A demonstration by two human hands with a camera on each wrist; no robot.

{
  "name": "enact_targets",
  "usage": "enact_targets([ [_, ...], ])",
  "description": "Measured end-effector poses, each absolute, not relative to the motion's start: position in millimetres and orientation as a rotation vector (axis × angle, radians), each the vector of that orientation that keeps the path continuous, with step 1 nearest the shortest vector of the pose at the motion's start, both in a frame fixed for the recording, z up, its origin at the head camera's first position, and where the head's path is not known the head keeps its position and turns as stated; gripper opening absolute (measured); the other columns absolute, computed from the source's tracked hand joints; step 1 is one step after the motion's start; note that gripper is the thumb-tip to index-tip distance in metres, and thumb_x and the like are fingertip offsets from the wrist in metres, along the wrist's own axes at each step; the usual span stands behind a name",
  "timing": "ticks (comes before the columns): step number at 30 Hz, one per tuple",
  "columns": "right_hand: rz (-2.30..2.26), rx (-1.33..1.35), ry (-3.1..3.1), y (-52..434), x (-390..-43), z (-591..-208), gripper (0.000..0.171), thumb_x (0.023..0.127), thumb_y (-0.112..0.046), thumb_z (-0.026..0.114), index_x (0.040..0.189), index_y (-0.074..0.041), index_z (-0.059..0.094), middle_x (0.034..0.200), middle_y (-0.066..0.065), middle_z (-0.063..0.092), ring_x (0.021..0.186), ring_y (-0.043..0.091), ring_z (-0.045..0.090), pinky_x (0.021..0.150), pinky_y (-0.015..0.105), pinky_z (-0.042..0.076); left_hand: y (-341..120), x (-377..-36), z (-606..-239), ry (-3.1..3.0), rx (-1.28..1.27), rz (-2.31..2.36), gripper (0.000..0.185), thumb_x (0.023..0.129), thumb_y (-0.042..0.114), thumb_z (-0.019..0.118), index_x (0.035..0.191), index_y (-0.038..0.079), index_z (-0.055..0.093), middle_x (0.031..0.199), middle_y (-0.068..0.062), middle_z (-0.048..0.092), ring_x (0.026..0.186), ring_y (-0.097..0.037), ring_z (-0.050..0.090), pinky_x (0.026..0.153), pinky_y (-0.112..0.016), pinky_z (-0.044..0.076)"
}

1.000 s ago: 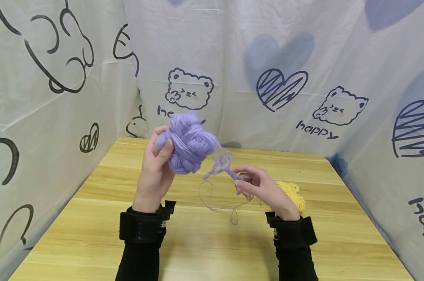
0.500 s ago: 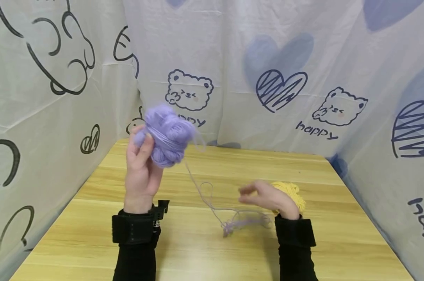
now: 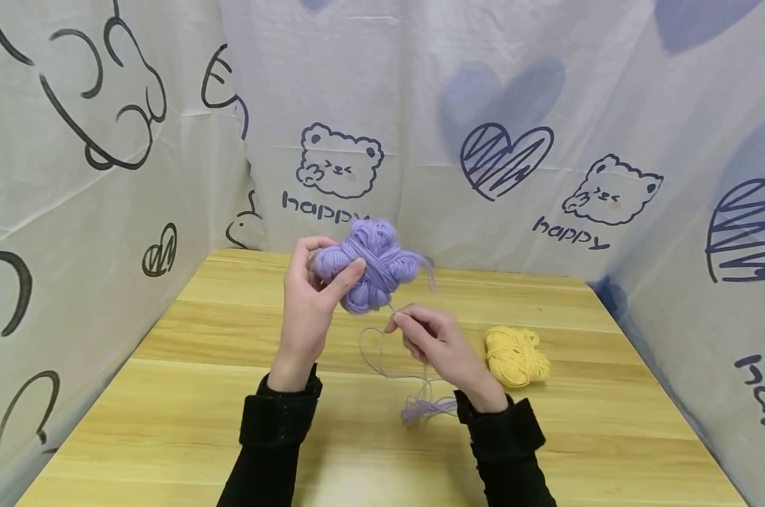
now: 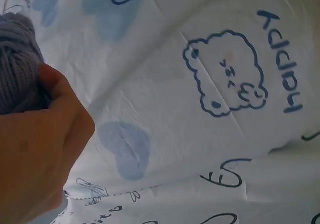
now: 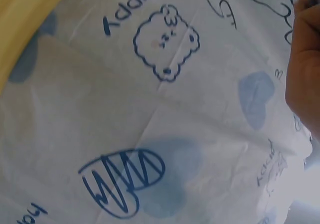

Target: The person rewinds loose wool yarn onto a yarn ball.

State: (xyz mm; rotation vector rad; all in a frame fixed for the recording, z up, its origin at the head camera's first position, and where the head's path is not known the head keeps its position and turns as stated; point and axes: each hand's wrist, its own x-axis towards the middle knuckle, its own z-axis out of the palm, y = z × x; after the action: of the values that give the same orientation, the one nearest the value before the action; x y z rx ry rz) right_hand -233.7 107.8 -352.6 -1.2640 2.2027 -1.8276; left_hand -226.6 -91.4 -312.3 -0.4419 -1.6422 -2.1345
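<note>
The left hand (image 3: 309, 310) grips a lumpy, soft purple yarn ball (image 3: 371, 264), thumb and curled fingers wrapped round its ribbed, twisted strands, holding it up above the wooden table (image 3: 167, 415). Just below the ball, the right hand (image 3: 430, 341) pinches a thin purple strand (image 3: 392, 308) running down from it. That strand loops loosely on the table's pale, grained planks and ends in a small tangled tuft (image 3: 423, 408) beside the right wrist. A smaller yellow yarn ball (image 3: 515, 355) lies on the table right of that hand. Printed cloth (image 3: 547, 105) with bears and hearts hangs behind the table.
</note>
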Motion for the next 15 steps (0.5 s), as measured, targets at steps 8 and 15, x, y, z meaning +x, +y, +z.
enact_targets([
  [8,-1.697,-1.172,2.433,128,-225,-341,0.017,0.097,-0.013,0.055,0.102,-0.011,0.071,0.085,0.0,0.067,0.061,0.01,0.036,0.058,0.026,0.036,-90,-232,-316,-1.769,-0.412,-1.842,0.042,0.08,0.006,0.076,0.114,0.003,0.05,0.103,-0.011,0.062,0.089,-0.019,0.061,0.078,-0.026,0.056],
  [15,-1.684,-1.192,2.482,140,-221,-333,0.016,0.094,-0.009,0.059,0.102,-0.01,0.072,0.085,-0.002,0.069,0.058,0.009,0.04,0.054,0.026,0.036,-87,-234,-319,-1.927,-0.435,-1.698,0.048,0.079,0.012,0.079,0.118,0.004,0.052,0.113,-0.012,0.059,0.1,-0.02,0.062,0.087,-0.033,0.057],
])
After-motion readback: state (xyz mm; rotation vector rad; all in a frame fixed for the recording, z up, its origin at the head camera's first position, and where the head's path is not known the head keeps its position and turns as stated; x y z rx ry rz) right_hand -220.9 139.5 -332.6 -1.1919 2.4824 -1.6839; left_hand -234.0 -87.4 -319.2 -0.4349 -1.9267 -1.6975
